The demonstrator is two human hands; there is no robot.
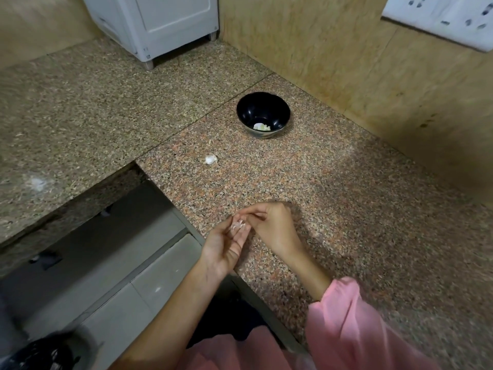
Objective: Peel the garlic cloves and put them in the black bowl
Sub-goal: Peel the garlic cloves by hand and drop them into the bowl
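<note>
Garlic clove [238, 226] sits btwn both my hands, held just above the near edge of the bench [360, 209]. Left hand [226, 248] is palm-up, fingers [241, 236] curled narrow round the clove. Right hand [276, 227] comes in from the right, knuckles up, thumb + forefinger pinched narrow on the clove's top end. Papery white skin shows there; can't tell if it's loose or still attached, too blurred.

Black bowl [241, 109] stands further back on the bench, well apart from my hands, near the wooden wall panel [333, 49]. Peeled clove [262, 126] lies at the bowl's bottom, nr the front wall; count unclear. Unpeeled garlic piece [210, 159] lies on the bench btwn bowl and hands, off to the left, touching neither.

Pink sleeve [352, 316] covers my right forearm; left forearm is bare. White cabinet [165, 20] stands on the bench at back left. Tiled floor [149, 276] shows below the bench edge, w/ a dark bag [40, 353] in the bottom-left corner.
</note>
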